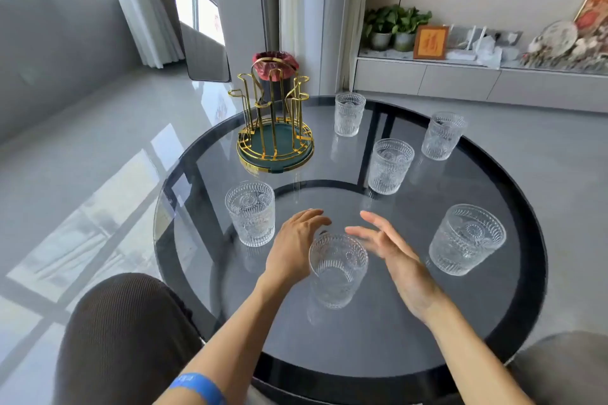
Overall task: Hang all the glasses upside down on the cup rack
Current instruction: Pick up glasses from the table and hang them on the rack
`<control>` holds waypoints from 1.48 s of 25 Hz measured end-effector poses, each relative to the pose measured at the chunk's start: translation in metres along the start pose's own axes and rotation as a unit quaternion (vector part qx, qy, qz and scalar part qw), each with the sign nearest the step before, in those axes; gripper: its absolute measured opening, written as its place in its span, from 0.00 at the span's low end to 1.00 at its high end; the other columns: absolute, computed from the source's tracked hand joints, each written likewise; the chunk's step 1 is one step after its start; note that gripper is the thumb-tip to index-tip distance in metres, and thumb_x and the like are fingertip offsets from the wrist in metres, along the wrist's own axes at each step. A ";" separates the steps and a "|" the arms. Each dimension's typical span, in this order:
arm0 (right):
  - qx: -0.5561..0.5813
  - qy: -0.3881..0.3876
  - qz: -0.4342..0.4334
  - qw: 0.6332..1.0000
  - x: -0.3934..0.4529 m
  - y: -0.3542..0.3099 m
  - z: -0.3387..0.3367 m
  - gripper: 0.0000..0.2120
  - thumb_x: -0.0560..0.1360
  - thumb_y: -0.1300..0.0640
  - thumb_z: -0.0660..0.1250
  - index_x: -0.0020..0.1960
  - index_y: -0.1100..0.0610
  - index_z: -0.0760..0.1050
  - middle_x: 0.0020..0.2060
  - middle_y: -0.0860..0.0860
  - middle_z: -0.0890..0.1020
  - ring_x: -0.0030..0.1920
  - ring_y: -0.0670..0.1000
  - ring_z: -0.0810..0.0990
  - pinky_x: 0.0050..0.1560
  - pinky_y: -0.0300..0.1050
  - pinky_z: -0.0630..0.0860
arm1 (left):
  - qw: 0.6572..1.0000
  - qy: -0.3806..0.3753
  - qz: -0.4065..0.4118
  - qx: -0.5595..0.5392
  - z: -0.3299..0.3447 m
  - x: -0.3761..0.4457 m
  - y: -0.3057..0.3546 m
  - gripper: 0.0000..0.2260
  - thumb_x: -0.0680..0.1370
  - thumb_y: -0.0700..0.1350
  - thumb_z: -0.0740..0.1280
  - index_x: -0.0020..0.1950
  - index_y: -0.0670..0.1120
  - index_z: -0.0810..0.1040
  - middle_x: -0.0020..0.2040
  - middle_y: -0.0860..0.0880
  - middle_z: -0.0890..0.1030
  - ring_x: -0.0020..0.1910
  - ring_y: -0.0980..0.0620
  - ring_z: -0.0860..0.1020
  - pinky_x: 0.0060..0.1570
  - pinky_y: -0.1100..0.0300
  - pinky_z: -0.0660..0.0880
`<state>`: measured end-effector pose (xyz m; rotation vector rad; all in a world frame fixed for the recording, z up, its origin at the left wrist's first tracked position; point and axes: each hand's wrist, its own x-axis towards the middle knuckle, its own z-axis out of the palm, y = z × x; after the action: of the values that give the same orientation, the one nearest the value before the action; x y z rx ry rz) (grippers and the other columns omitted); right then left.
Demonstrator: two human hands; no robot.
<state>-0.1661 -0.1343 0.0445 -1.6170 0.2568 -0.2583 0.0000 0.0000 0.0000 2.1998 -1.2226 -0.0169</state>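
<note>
Here, six glasses stand right way up on the round glass table (pixel 513 316). The nearest glass (pixel 338 270) sits between the left hand (pixel 292 250) and the right hand (pixel 391 253). Both hands have loose, spread fingers (holding nothing). The gold cup rack (pixel 274 123) stands at the far left, bare.

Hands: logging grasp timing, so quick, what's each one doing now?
Left hand: open, against the nearest glass, grip not closed.
Right hand: open, fingers spread, holding nothing.
</note>
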 end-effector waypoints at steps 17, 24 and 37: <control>0.231 0.106 -0.096 0.962 0.053 -0.103 0.043 0.41 0.54 0.46 0.83 0.64 0.46 0.73 0.51 0.51 0.86 0.52 0.50 0.84 0.56 0.49 0.73 | 0.719 0.059 -0.196 -0.664 -0.102 -0.022 0.080 0.19 0.77 0.55 0.63 0.61 0.46 0.79 0.57 0.42 0.84 0.54 0.42 0.82 0.52 0.50 0.81; 0.213 0.099 -0.071 0.969 0.103 -0.104 0.079 0.34 0.66 0.43 0.75 0.68 0.43 0.67 0.57 0.47 0.82 0.56 0.48 0.82 0.54 0.49 0.77 | 0.778 0.246 -0.196 -0.544 -0.189 0.037 0.042 0.27 0.62 0.52 0.78 0.58 0.45 0.77 0.47 0.47 0.85 0.42 0.52 0.83 0.34 0.63 0.79; -0.218 0.037 -0.092 0.971 0.072 0.018 0.122 0.40 0.61 0.35 0.71 0.68 0.32 0.55 0.65 0.29 0.67 0.63 0.36 0.71 0.60 0.34 0.69 | 0.973 0.222 -0.064 -0.015 -0.186 0.137 -0.043 0.23 0.67 0.57 0.76 0.61 0.56 0.79 0.58 0.51 0.82 0.57 0.50 0.72 0.48 0.56 0.66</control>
<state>-0.0587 -0.0431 0.0201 -2.0748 0.2300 -0.4272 0.1662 0.0046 0.1660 2.1007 -0.8242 0.3801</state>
